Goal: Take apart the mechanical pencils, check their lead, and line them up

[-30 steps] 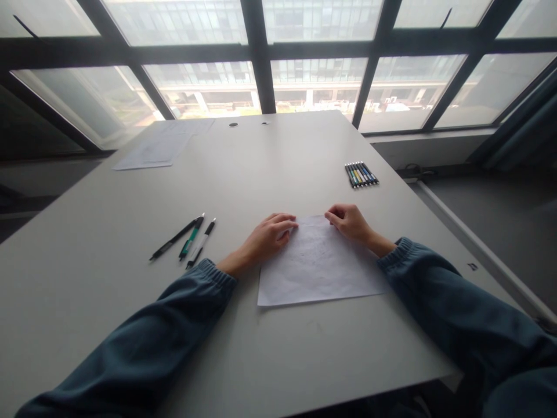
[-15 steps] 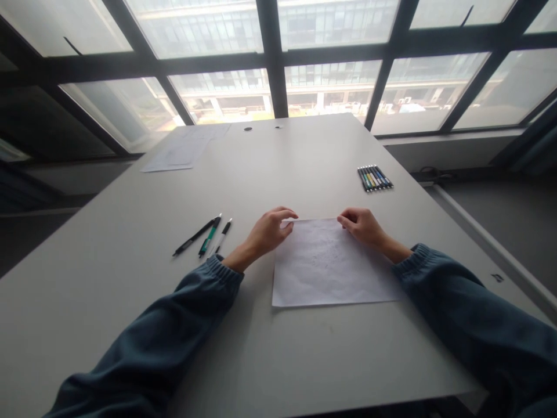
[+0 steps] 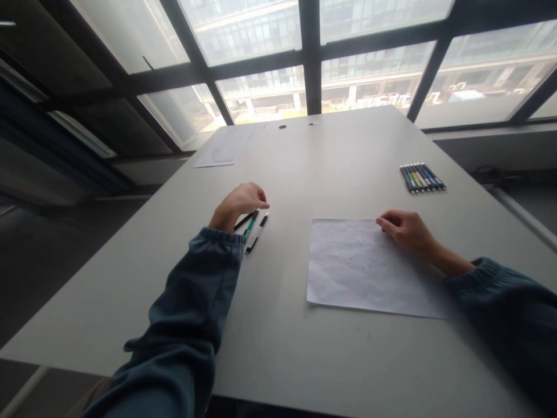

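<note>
A white sheet of paper with faint pencil marks lies flat on the grey table. My right hand rests on the sheet's far right corner, fingers curled and pressed on it. My left hand hovers over three pens lying to the left of the sheet. Its fingers are curled downward in a loose pinch, with nothing visibly in them. The pens lie partly under the hand: a black one, a green one and a black-and-white one.
A row of several coloured pens lies at the table's right side. More paper sheets lie at the far left corner near the window. Two small round holes sit at the table's far edge.
My left hand has left the sheet's top left corner and moved left over the three pens. My right hand stays on the sheet. The camera has turned left.
</note>
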The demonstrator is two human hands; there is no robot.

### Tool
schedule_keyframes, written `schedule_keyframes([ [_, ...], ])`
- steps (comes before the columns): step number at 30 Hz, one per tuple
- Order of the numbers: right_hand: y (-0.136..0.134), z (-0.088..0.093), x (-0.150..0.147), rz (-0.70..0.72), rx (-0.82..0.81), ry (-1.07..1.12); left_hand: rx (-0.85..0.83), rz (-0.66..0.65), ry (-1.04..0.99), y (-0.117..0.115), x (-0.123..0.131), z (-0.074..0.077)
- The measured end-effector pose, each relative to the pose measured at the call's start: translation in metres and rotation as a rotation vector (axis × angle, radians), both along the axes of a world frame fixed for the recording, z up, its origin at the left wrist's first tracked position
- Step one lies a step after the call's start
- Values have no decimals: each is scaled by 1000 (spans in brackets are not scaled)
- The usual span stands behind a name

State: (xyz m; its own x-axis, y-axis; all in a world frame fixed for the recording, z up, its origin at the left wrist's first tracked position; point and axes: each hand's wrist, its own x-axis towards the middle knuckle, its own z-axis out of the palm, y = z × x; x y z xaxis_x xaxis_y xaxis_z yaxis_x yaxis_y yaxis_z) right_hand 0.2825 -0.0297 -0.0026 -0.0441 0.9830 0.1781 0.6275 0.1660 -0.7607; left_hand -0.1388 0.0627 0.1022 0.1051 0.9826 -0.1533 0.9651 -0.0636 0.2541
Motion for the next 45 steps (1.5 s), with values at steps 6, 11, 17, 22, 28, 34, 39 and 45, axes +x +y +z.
schedule_keyframes([
  [6,-1,2,0,-3,-3,-12,-165,65,230,2,11,-18],
  [11,-1,2,0,5,0,-3,-189,41,257,1,18,-21],
  [17,0,2,-1,11,17,12,-127,-30,12,-2,23,-14],
  [22,2,-1,-1,12,35,18,-80,-164,-536,-19,51,5],
  [28,3,-2,-1,25,55,21,-41,-243,-1007,-38,94,-4],
  [34,2,-3,-2,46,84,-12,-111,-194,-1353,-54,129,-37],
  [39,3,-5,-2,56,90,-16,-113,-83,-1487,-71,152,-67],
  [45,1,-6,-3,22,150,200,-90,-20,-1586,-70,159,-90],
])
